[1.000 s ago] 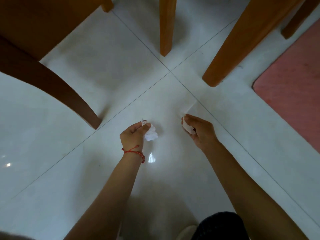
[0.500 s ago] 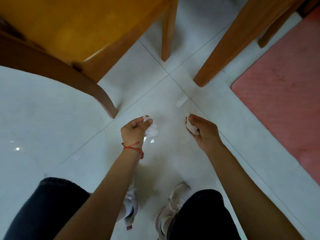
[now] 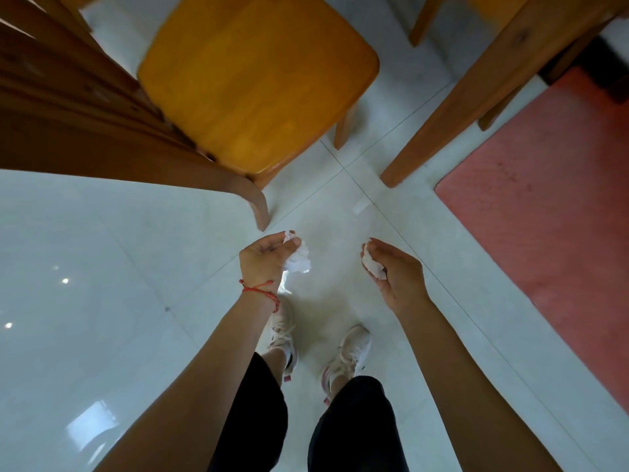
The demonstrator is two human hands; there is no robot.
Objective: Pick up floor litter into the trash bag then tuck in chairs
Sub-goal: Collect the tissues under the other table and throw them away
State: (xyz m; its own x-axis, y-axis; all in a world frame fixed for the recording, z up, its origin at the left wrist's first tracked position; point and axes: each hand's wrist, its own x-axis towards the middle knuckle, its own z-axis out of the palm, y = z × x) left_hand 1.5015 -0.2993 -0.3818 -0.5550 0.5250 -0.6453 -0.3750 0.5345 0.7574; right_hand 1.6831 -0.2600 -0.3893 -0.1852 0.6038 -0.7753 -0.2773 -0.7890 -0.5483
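My left hand [image 3: 263, 258], with a red string at the wrist, grips a crumpled white paper scrap [image 3: 299, 258] between thumb and fingers. My right hand [image 3: 394, 272] is closed on a second crumpled white paper wad [image 3: 372, 267]. Both hands are raised above the white tiled floor, about a hand's width apart. A small flat white paper piece [image 3: 360, 207] lies on the floor beyond my hands, near a tile joint. A wooden chair [image 3: 258, 76] with a yellow-orange seat stands ahead on the left. No trash bag is in view.
A thick wooden table leg [image 3: 452, 107] slants down at the upper right, with a thinner leg [image 3: 420, 23] behind it. A red mat [image 3: 544, 199] covers the floor on the right. My feet in light sneakers [image 3: 347, 359] stand below my hands.
I have risen from a crouch, so the view has pulled back and up. Both hands lifted off the floor, still holding their paper. The chair seat and my legs have come into view.
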